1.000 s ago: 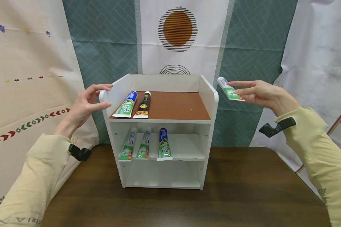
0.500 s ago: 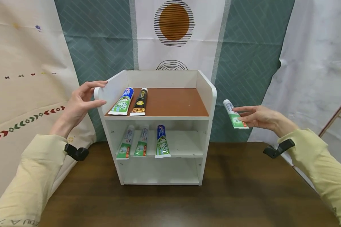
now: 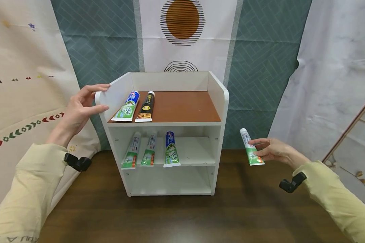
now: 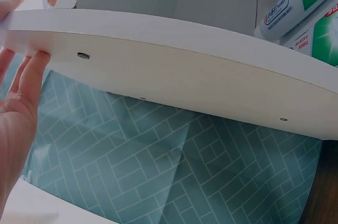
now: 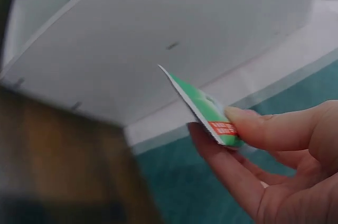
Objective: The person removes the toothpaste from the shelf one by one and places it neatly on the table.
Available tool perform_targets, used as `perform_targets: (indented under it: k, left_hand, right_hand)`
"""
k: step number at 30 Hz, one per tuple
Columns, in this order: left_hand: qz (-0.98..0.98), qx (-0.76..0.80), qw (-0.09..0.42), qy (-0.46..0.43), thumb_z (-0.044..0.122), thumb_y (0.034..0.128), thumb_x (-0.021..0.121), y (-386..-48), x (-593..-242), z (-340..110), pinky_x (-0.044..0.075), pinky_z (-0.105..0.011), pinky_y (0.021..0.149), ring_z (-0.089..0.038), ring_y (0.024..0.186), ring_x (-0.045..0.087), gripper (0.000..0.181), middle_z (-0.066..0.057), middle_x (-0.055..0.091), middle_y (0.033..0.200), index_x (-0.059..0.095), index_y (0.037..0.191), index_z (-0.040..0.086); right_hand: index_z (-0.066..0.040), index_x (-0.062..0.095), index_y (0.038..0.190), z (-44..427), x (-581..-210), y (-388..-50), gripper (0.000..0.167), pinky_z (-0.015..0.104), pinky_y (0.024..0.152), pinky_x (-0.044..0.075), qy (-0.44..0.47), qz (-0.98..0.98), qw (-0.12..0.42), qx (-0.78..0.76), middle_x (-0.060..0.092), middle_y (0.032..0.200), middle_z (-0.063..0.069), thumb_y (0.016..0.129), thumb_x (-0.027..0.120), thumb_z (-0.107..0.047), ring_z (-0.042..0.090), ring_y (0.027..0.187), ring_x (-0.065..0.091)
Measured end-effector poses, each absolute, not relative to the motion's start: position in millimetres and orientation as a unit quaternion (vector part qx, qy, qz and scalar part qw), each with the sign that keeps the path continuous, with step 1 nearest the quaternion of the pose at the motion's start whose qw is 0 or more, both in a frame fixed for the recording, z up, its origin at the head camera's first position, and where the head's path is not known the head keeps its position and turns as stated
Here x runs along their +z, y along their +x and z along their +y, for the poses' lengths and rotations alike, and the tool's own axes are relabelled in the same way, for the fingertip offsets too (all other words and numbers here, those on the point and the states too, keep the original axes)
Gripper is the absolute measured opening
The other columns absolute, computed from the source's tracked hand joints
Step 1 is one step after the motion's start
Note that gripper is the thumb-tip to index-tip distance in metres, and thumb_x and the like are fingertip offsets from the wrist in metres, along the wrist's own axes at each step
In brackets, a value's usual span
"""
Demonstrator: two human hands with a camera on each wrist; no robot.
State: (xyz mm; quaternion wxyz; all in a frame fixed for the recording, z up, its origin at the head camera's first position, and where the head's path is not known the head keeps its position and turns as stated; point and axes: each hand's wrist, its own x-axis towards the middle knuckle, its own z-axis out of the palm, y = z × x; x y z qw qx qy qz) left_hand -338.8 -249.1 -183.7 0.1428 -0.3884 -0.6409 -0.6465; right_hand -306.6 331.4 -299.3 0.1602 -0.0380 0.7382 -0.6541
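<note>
My right hand [image 3: 276,152] pinches a green-and-white toothpaste tube [image 3: 251,148] between thumb and fingers, to the right of a small white shelf unit [image 3: 165,124]. Its cap end points up; in the right wrist view the tube's flat crimped end [image 5: 203,110] shows. With thumb and fingers on either face of the left side panel [image 4: 142,65], my left hand [image 3: 79,108] grips the shelf unit. On the brown top lie a blue-green toothpaste tube [image 3: 127,107] and a black one [image 3: 146,107]. The middle shelf bears two green-and-white tubes [image 3: 131,152] [image 3: 149,151] and one blue-green tube [image 3: 171,150].
The shelf unit stands on a dark brown wooden table [image 3: 170,219]. Patterned cloths, including a teal one [image 3: 261,77], hang behind and at the sides. At the far right is a wooden ladder-like frame [image 3: 349,126].
My right hand has moved down with the toothpaste tube, from beside the shelf's top to around middle-shelf height. My left hand keeps its grip on the side panel. The head view has shifted slightly.
</note>
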Motion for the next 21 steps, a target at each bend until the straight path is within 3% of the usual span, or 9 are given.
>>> perform_targets:
  k: [7,14,21]
  left_hand:
    - [-0.638,-0.653,0.138,-0.385,-0.024,0.0740,0.056,-339,-184,-247,0.038,-0.025,0.086,-0.026,0.124,0.028,0.047,-0.016,0.039,0.133,0.055,0.116,-0.002]
    - [-0.643,-0.651,0.140,-0.378,-0.023,0.0751,0.056,-338,-184,-249,0.039,-0.025,0.085,-0.026,0.124,0.028,0.047,-0.015,0.038,0.134,0.055,0.117,-0.001]
    - [-0.639,-0.654,0.135,-0.383,-0.023,0.0750,0.056,-337,-182,-249,0.040,-0.025,0.084,-0.026,0.124,0.028,0.047,-0.015,0.038,0.134,0.054,0.117,-0.002]
  right_hand:
    - [0.008,0.045,0.126,335,-339,-304,0.049,0.044,0.074,0.047,-0.040,0.749,0.150,-0.644,0.041,0.111,0.023,0.080,0.060,0.011,0.027,0.085,0.057]
    - [0.014,0.037,0.126,332,-374,-299,0.053,0.043,0.071,0.049,-0.047,0.769,0.134,-0.623,0.039,0.114,0.027,0.078,0.061,0.012,0.027,0.082,0.057]
    - [0.015,0.041,0.121,331,-404,-293,0.050,0.044,0.066,0.050,-0.038,0.784,0.127,-0.606,0.046,0.109,0.024,0.076,0.063,0.012,0.027,0.077,0.058]
